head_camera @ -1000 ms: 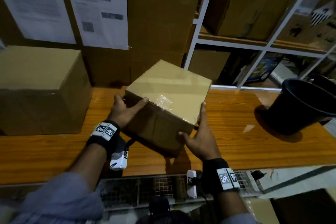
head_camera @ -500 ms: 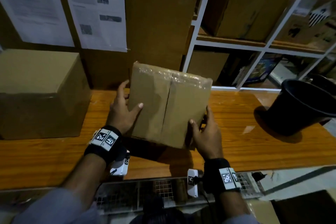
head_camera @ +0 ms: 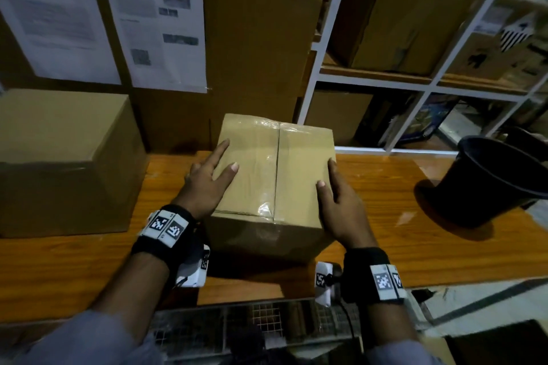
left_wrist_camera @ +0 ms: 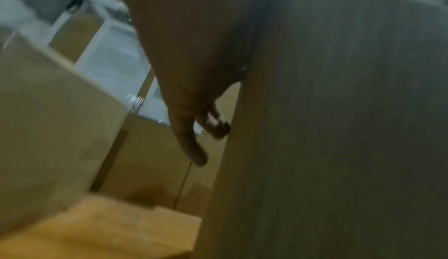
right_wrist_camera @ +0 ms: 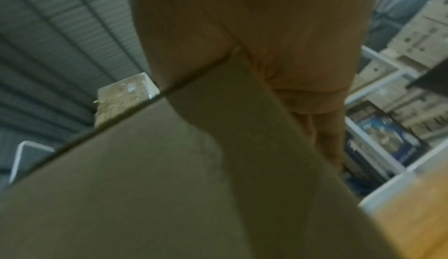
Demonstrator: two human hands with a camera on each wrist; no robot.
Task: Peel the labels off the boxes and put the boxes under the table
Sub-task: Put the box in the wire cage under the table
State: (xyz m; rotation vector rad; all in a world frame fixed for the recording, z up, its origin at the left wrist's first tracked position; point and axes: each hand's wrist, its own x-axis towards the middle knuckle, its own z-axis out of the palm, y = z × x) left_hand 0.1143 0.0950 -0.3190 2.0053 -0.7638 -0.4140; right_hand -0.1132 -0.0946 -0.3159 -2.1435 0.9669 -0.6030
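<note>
Small box [head_camera: 275, 175] sat upright on the desk [head_camera: 400, 234], taped seam up, betw. my hands. My left hand [head_camera: 204, 187] lay flat w/ fingers [head_camera: 221, 149] straight on its top-left edge; right hand [head_camera: 341, 204] pressed its right side, fingers straight too. Bigger box [head_camera: 65, 163] stood well to the left, black bucket [head_camera: 489, 178] far right.

Black wristbands [head_camera: 162, 238] with square-coded tags, seemingly grey sleeves [head_camera: 77, 341].
</note>
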